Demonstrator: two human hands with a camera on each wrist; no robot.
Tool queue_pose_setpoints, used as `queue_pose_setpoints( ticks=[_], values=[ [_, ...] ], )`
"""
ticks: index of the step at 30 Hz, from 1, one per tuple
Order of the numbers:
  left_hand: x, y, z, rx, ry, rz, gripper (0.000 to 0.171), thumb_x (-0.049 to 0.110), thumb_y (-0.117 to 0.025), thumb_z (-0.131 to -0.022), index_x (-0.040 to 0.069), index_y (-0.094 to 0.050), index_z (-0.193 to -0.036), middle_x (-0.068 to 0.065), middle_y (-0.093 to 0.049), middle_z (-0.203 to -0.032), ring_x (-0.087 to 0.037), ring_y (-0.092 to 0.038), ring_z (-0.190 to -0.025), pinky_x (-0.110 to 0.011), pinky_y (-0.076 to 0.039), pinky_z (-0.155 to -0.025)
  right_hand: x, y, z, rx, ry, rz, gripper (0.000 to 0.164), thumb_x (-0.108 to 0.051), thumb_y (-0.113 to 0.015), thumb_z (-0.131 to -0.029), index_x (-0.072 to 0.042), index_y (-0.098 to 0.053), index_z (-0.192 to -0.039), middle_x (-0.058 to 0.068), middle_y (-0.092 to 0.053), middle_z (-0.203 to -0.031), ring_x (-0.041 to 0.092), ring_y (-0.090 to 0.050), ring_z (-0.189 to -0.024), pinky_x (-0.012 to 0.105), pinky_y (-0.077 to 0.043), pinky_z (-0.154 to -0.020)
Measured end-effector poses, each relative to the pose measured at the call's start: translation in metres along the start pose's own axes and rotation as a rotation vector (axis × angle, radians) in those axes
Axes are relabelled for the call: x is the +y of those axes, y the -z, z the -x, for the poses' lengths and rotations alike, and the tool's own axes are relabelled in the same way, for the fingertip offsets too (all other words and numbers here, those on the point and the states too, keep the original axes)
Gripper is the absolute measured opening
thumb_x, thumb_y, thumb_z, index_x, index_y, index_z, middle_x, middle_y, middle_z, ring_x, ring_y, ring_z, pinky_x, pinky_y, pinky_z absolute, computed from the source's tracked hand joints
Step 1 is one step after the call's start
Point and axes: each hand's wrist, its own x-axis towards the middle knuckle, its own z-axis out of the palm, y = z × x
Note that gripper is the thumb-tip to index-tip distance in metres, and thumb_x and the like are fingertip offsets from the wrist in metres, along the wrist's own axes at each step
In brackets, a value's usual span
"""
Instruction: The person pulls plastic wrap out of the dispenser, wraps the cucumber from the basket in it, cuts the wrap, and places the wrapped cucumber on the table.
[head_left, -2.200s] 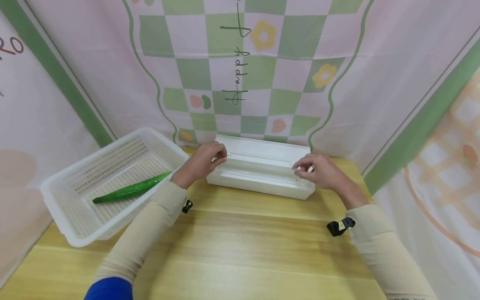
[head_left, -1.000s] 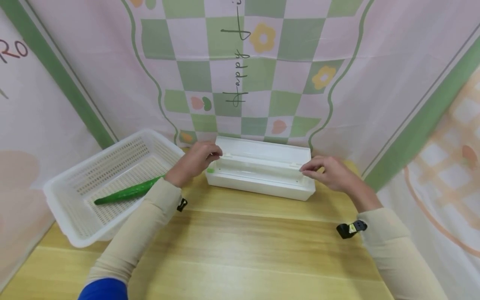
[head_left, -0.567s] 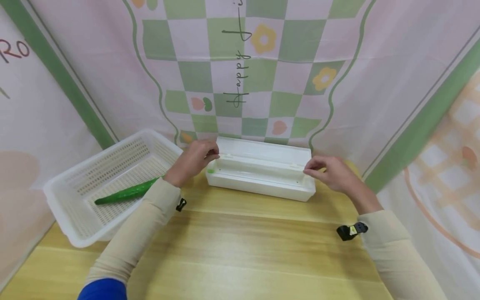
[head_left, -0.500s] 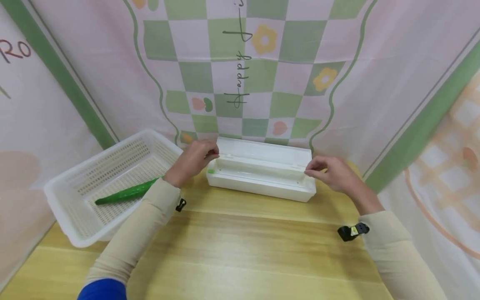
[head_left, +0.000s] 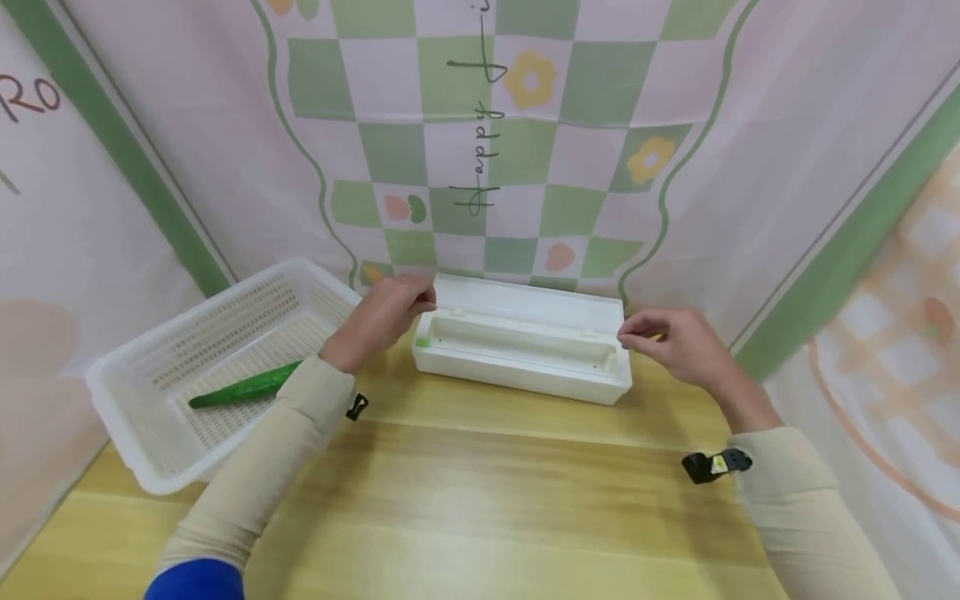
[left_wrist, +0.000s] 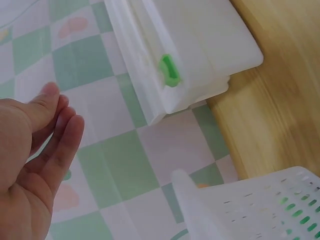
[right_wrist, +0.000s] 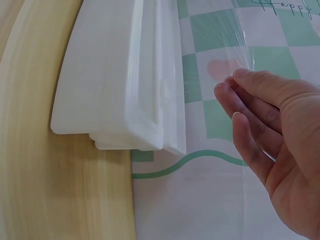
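A long white cling film dispenser (head_left: 517,379) with its lid raised stands at the back of the table. A green slider (left_wrist: 170,71) sits at its left end. My right hand (head_left: 678,343) pinches clear cling film (right_wrist: 235,32) between thumb and forefinger, just off the box's right end; the creased sheet shows in the right wrist view. Above the left end, my left hand (head_left: 385,317) has thumb and fingertips pressed together in a pinch. The film at that hand is too transparent to make out well.
A white perforated basket (head_left: 131,454) stands on the left of the wooden table (head_left: 465,508), under the left forearm. In it lies a green cucumber (head_left: 243,388), partly hidden by the sleeve. A patterned cloth (head_left: 592,167) hangs right behind the dispenser.
Both hands have moved apart, the left one leftward and the right one rightward past the box's ends. The green slider, covered at first, now shows. The dispenser has barely moved.
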Motion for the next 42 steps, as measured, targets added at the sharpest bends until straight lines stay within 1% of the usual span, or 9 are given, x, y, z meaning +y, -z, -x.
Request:
queue_pose_setpoints(
  ticks=[3, 9, 14, 20, 25, 31, 35, 40, 42],
  values=[
    [0.003, 0.004, -0.002, -0.001, -0.008, -0.024, 0.005, 0.007, -0.067, -0.102, 0.005, -0.071, -0.1, -0.008, -0.073, -0.097, -0.022, -0.071, -0.092, -0.034, -0.062, -0.083, -0.001, 0.005, 0.001, 0.018, 0.002, -0.003, 0.005, -0.014, -0.078, -0.096, -0.013, -0.081, -0.1, 0.002, -0.08, -0.093, -0.007, -0.065, -0.081, 0.015, -0.057, -0.071],
    [0.006, 0.01, -0.001, -0.018, 0.002, -0.034, 0.004, 0.006, -0.068, -0.101, 0.006, -0.071, -0.098, -0.006, -0.073, -0.097, -0.022, -0.072, -0.093, -0.032, -0.063, -0.085, -0.007, 0.013, 0.002, 0.024, -0.029, -0.012, 0.007, -0.018, -0.078, -0.097, -0.014, -0.081, -0.102, 0.003, -0.081, -0.095, -0.007, -0.065, -0.082, 0.013, -0.056, -0.072],
    [0.007, 0.015, -0.001, -0.022, 0.002, -0.046, 0.004, 0.006, -0.069, -0.101, 0.007, -0.07, -0.097, -0.007, -0.075, -0.096, -0.021, -0.072, -0.09, -0.033, -0.063, -0.083, -0.011, 0.016, 0.003, 0.045, -0.028, -0.032, 0.006, -0.015, -0.078, -0.097, -0.012, -0.081, -0.102, 0.006, -0.081, -0.095, -0.008, -0.065, -0.081, 0.011, -0.056, -0.071],
    [0.009, 0.019, 0.0, -0.02, -0.001, -0.05, 0.007, 0.006, -0.069, -0.101, 0.008, -0.068, -0.094, -0.008, -0.075, -0.096, -0.02, -0.072, -0.09, -0.034, -0.063, -0.082, -0.013, 0.02, 0.005, 0.086, -0.001, -0.076, 0.006, -0.01, -0.079, -0.095, -0.008, -0.079, -0.102, 0.01, -0.08, -0.095, -0.009, -0.065, -0.081, 0.008, -0.055, -0.07],
    [0.013, 0.022, 0.002, -0.01, 0.001, -0.05, 0.007, 0.006, -0.07, -0.1, 0.009, -0.068, -0.094, -0.006, -0.074, -0.094, -0.02, -0.071, -0.09, -0.033, -0.063, -0.082, -0.012, 0.022, 0.005, 0.112, 0.015, -0.077, 0.007, -0.008, -0.079, -0.095, -0.008, -0.079, -0.101, 0.012, -0.08, -0.094, -0.013, -0.064, -0.081, 0.005, -0.054, -0.071],
    [0.018, 0.028, 0.001, -0.019, -0.006, -0.07, 0.009, 0.007, -0.071, -0.1, 0.009, -0.067, -0.092, -0.005, -0.073, -0.092, -0.019, -0.07, -0.088, -0.033, -0.062, -0.08, -0.011, 0.022, 0.006, 0.133, 0.063, -0.124, 0.009, 0.001, -0.078, -0.093, -0.004, -0.078, -0.101, 0.015, -0.079, -0.092, -0.009, -0.069, -0.08, 0.005, -0.055, -0.071],
    [0.021, 0.031, 0.001, -0.016, -0.015, -0.067, 0.009, 0.006, -0.072, -0.099, 0.009, -0.067, -0.092, -0.007, -0.074, -0.092, -0.019, -0.07, -0.087, -0.033, -0.062, -0.079, -0.011, 0.022, 0.007, 0.157, 0.094, -0.129, 0.011, 0.004, -0.078, -0.091, -0.004, -0.078, -0.099, 0.014, -0.079, -0.091, -0.011, -0.067, -0.08, 0.005, -0.055, -0.07],
    [0.023, 0.035, 0.002, -0.01, -0.034, -0.053, 0.01, 0.005, -0.072, -0.098, 0.009, -0.067, -0.091, -0.005, -0.072, -0.09, -0.018, -0.068, -0.085, -0.033, -0.061, -0.078, -0.012, 0.024, 0.01, 0.174, 0.122, -0.121, 0.013, 0.006, -0.079, -0.09, -0.005, -0.078, -0.098, 0.011, -0.079, -0.089, -0.011, -0.066, -0.08, 0.004, -0.054, -0.071],
    [0.025, 0.036, 0.002, -0.008, -0.043, -0.05, 0.008, 0.005, -0.072, -0.099, 0.008, -0.068, -0.092, -0.005, -0.073, -0.091, -0.018, -0.069, -0.086, -0.033, -0.061, -0.078, -0.012, 0.026, 0.011, 0.178, 0.132, -0.116, 0.014, 0.006, -0.079, -0.089, -0.006, -0.078, -0.097, 0.01, -0.079, -0.089, -0.011, -0.066, -0.08, 0.004, -0.054, -0.071]
  ],
)
